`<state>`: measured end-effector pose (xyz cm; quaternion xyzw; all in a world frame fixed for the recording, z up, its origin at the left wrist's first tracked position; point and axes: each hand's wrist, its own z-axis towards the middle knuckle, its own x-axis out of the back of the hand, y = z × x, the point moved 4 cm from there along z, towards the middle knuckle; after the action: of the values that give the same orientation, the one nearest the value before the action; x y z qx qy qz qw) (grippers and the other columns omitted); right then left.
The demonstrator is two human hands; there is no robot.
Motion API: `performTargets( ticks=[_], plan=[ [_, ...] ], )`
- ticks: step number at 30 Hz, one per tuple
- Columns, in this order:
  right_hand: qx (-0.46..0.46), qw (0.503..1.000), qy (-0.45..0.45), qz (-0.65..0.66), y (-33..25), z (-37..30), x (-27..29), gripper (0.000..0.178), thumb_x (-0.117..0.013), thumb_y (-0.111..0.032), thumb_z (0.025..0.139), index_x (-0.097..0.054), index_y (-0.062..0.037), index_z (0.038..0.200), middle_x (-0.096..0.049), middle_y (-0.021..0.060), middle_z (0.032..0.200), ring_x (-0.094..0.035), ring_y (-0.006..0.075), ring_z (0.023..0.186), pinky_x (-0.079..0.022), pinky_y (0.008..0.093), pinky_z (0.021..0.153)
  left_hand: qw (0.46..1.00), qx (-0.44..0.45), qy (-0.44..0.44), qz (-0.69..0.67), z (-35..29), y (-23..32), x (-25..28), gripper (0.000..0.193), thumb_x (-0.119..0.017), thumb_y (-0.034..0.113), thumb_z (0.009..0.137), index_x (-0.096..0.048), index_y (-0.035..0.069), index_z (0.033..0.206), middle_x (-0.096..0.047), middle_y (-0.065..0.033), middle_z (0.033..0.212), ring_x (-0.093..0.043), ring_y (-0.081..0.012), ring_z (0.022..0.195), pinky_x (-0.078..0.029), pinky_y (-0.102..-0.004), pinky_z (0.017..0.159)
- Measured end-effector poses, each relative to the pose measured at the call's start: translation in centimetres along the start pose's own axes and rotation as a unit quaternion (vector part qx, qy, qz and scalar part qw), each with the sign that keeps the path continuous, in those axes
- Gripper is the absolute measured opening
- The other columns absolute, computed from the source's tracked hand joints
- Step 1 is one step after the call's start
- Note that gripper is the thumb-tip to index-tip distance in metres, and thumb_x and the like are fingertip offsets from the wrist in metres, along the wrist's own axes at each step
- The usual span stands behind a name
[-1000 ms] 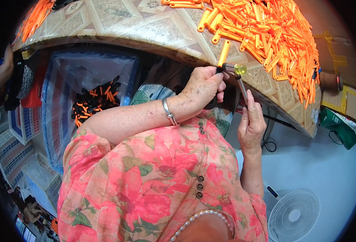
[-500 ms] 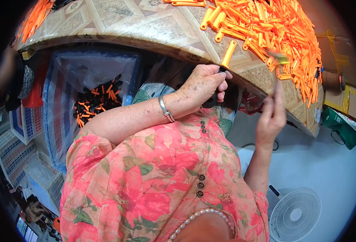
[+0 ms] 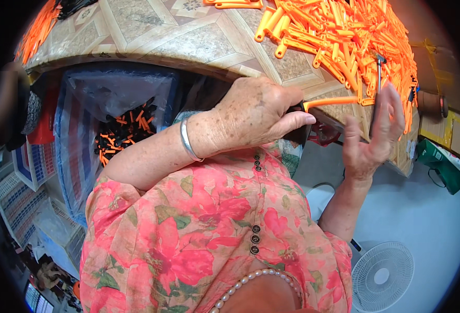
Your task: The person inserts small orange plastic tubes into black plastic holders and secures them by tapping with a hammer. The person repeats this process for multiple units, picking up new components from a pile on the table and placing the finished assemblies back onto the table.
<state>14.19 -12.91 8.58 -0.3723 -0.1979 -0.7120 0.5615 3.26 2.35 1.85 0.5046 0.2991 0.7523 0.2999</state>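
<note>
My left hand (image 3: pixel 269 107) is closed near the table's front edge, gripping the black end of an orange plastic handle (image 3: pixel 331 101). The handle lies sideways, its orange length pointing right toward my other hand; most of the black part is hidden in my fingers. My right hand (image 3: pixel 373 135) is open, thumb and fingers apart, just right of the handle's tip. Directly behind its fingers is a small hammer (image 3: pixel 379 73) with a metal head and dark grip, at the table's edge; whether the fingers touch it I cannot tell. A large heap of orange handles (image 3: pixel 339 36) covers the table's right side.
The patterned table (image 3: pixel 151 31) curves across the top. Below its left part stands a plastic-lined blue bin (image 3: pixel 65 135) with black-and-orange pieces (image 3: pixel 128 128) inside. More orange pieces (image 3: pixel 37 31) lie at the far left. A white fan (image 3: pixel 381 276) stands on the floor at lower right.
The orange handle has swung from upright to sideways, pointing right, as my left hand turned over. My right hand has opened from its grip on the hammer, which now sits still behind the fingers.
</note>
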Motion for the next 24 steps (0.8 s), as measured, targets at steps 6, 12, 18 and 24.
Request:
performTargets(
  ticks=[6,12,18,24],
  plan=[
    [0.011,0.980,-0.193,0.053,-1.5,0.0,-1.4,0.020,-0.077,-0.015,0.076,-0.070,-0.0088,0.093,-0.062,0.0046,0.075,-0.060,0.0233,0.077,-0.043,0.0350,0.082,0.987,-0.052,-0.090,0.121,0.6,0.7,0.2,0.031,-0.069,0.035,0.086,-0.061,0.006,0.081,-0.062,-0.0136,0.063,-0.064,-0.0333,0.062,-0.050,-0.0441,0.056],
    [-0.359,0.836,-0.257,0.326,1.5,-3.0,-2.8,0.009,-0.071,-0.011,0.088,-0.069,-0.0025,0.089,-0.059,-0.0031,0.070,-0.051,0.0078,0.064,-0.040,0.0250,0.061,0.981,-0.148,0.029,0.123,1.6,1.7,1.6,0.037,-0.077,0.027,0.076,-0.063,0.004,0.101,-0.067,-0.0117,0.084,-0.066,-0.0302,0.081,-0.052,-0.0416,0.076],
    [-0.413,0.806,-0.150,0.396,2.4,-3.7,-2.3,0.011,-0.070,-0.011,0.091,-0.069,0.0000,0.091,-0.058,-0.0059,0.076,-0.048,0.0017,0.070,-0.038,0.0180,0.062,0.980,-0.044,0.176,-0.080,-0.1,1.4,5.1,0.010,-0.069,0.007,0.088,-0.067,0.000,0.095,-0.065,-0.0053,0.077,-0.061,-0.0101,0.065,-0.047,-0.0221,0.059],
    [-0.291,0.902,-0.003,0.317,1.1,-3.7,-2.9,0.008,-0.072,-0.006,0.088,-0.070,-0.0018,0.094,-0.063,-0.0005,0.079,-0.053,0.0067,0.070,-0.041,0.0198,0.062,0.853,0.218,-0.080,-0.468,-0.7,-0.1,-0.7,0.024,-0.064,0.019,0.095,-0.065,-0.003,0.107,-0.066,-0.0045,0.084,-0.065,-0.0097,0.072,-0.050,-0.0216,0.059]
  ],
)
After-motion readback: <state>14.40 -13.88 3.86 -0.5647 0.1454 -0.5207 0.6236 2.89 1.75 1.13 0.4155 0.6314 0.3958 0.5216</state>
